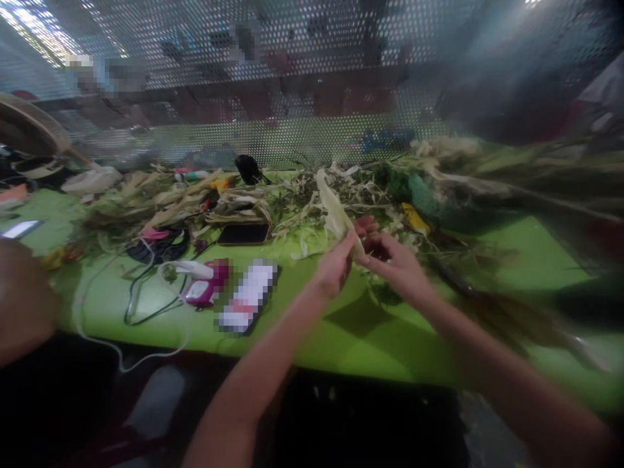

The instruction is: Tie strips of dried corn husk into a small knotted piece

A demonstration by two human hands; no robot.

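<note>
Together, left hand (335, 265) and right hand (396, 265) are pinching a pale leaf strip (333, 205) above bare tabletop (370, 354) near its edge.

Brightness: dim overall; the green table (370, 338) is the brightest surface.
Light source: glare high up, far left of the left hand (336, 263), through the perforated screen (292, 97).
Shadows: dark patch on the table just below both hands.
Blur: whole frame soft; the pale husk (334, 208) gripped by the left hand lacks sharp edges; smeared most to the right of the right hand (394, 263).
Edges: bent lines, dark corners.
</note>
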